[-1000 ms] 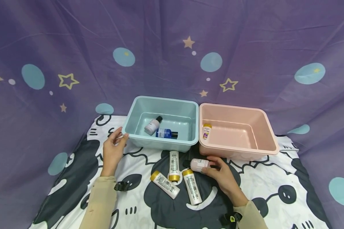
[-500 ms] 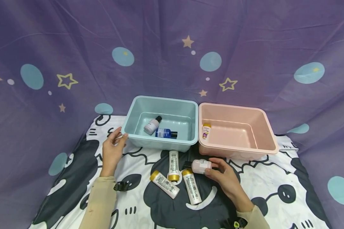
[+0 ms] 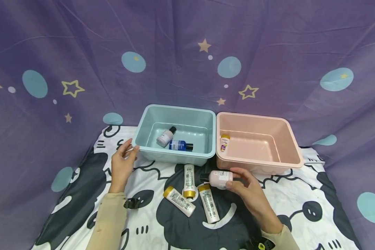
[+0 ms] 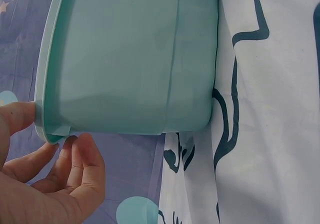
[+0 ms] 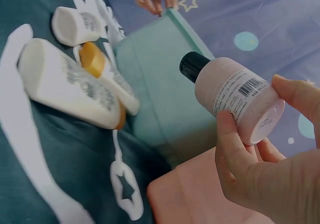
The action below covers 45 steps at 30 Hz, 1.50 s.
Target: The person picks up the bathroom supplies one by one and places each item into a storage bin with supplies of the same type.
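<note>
My right hand (image 3: pixel 253 198) pinches a pale pink bottle (image 3: pixel 221 179) with a black cap near its base. The bottle lies sideways in the air, cap to the left; its barcode label shows in the right wrist view. At the near left corner of a light blue plastic bin (image 3: pixel 175 157), my left hand (image 3: pixel 122 166) grips the rim, thumb on the edge and fingers curled beneath. Inside that bin lie another pale bottle (image 3: pixel 165 138) and a blue bottle (image 3: pixel 178 145), both black-capped. Three white bottles with gold caps, including one (image 3: pixel 209 205) below the pink bottle, lie on the cloth.
A pink bin (image 3: pixel 262 164) stands against the blue one on its right, with a small white yellow-capped bottle (image 3: pixel 224 143) at its left end. A black-and-white patterned cloth (image 3: pixel 150 215) covers the surface. Purple fabric (image 3: pixel 175 52) hangs behind.
My right hand has drawn the pink bottle slightly to the right and up off the cloth, so it looks a little larger. The left hand stays on the blue bin's corner.
</note>
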Available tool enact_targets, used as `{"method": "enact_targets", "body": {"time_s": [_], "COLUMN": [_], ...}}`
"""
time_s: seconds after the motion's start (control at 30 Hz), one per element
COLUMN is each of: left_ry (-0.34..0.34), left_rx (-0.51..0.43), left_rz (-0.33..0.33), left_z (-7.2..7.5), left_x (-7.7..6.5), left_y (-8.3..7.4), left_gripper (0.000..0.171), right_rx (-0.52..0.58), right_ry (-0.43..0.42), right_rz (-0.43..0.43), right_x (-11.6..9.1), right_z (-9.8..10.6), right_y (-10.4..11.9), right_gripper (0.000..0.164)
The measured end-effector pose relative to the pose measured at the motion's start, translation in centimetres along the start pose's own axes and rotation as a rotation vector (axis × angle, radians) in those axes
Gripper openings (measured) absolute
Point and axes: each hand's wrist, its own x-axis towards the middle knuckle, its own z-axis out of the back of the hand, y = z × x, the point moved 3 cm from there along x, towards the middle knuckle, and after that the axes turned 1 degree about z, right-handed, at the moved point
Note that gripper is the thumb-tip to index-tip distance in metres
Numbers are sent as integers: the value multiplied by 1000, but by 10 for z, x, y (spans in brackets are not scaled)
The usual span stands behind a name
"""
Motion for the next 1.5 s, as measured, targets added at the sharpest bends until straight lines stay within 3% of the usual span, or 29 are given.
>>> {"method": "enact_targets", "body": {"time_s": [0.43, 0.73, 0.9, 1.1, 1.5], "left_ry": [3, 2, -2, -5, 5], "left_rx": [-9, -4, -9, -7, 2], "left_rz": [3, 5, 2, -6, -17], "left_z": [0, 0, 1, 1, 1], "left_x": [1, 1, 1, 2, -1], "left_y": [2, 1, 1, 2, -1], "left_gripper": [50, 49, 49, 49, 49], "right_rx": [-29, 36, -4, 86, 104], "right_ry": [15, 58, 24, 52, 28], "right_rz": [57, 139, 122, 109, 0], "right_x": [12, 43, 71, 119, 209], "right_z": [-6, -20, -32, -53, -91], "right_y": [32, 63, 84, 103, 109], "right_gripper": [52, 45, 47, 47, 50]}}
